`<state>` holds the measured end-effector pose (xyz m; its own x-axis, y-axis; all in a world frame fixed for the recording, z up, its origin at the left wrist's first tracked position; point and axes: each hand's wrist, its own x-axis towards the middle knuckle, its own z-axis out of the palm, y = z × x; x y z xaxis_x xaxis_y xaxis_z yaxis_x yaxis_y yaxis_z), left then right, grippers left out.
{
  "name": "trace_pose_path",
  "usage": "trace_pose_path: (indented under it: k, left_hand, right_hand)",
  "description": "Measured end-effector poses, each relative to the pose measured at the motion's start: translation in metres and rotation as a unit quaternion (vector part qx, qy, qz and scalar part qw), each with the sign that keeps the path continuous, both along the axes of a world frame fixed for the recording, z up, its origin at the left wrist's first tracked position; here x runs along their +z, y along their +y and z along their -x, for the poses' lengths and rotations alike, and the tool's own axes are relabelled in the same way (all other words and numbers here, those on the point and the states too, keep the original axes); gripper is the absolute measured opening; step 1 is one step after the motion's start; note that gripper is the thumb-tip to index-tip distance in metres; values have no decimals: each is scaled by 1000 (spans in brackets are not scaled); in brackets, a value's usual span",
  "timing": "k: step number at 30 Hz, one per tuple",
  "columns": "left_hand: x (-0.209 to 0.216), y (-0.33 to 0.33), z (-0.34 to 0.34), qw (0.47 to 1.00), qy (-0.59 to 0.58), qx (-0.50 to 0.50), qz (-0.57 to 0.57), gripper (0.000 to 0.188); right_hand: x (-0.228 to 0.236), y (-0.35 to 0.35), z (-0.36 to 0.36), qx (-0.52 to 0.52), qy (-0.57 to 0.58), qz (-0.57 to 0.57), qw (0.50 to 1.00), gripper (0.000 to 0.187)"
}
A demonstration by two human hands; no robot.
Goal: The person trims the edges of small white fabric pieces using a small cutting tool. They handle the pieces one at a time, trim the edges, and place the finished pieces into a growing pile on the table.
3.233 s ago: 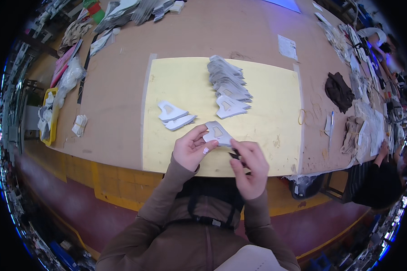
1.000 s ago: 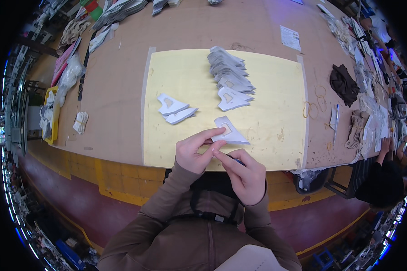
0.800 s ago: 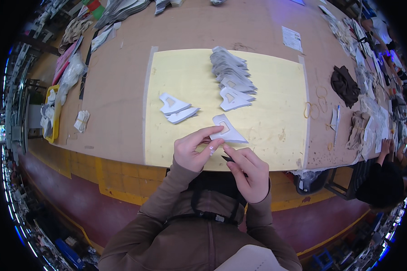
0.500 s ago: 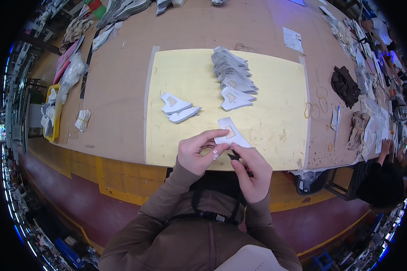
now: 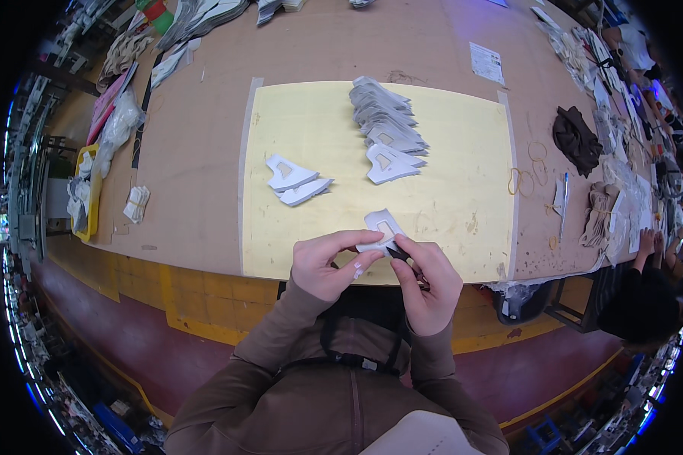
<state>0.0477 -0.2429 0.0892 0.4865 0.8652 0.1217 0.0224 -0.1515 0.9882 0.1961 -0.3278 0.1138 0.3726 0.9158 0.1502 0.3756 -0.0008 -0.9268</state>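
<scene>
Over the near edge of the yellow sheet, I hold a white cut piece with a stitched beige patch in its middle. My left hand pinches its left side between thumb and fingers. The fingers of my right hand are closed around a small black tool, its kind mostly hidden, and touch the piece's right edge. Farther off lies a long overlapping stack of similar white pieces. To its left, two or so more pieces lie partly on each other.
The yellow sheet is taped to a brown-covered table. At left are a yellow basket and a banded bundle. Rubber bands, a pen and dark cloth lie right. Another person's hand rests at far right.
The held piece has tilted and come slightly nearer to me. My right fingers and the black tool have moved up to its right edge. The left hand has shifted slightly left.
</scene>
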Motion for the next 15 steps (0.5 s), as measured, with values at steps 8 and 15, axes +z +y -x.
trace_pose_path:
  k: [8, 15]
  left_hand:
    - [-1, 1, 0, 999, -4, -1, -46, 23]
    - [2, -1, 2, 998, 18, -2, -67, 22]
  right_hand:
    - [0, 2, 1, -6, 16, -20, 1000, 35]
    - [0, 2, 2, -12, 35, -16, 999, 34]
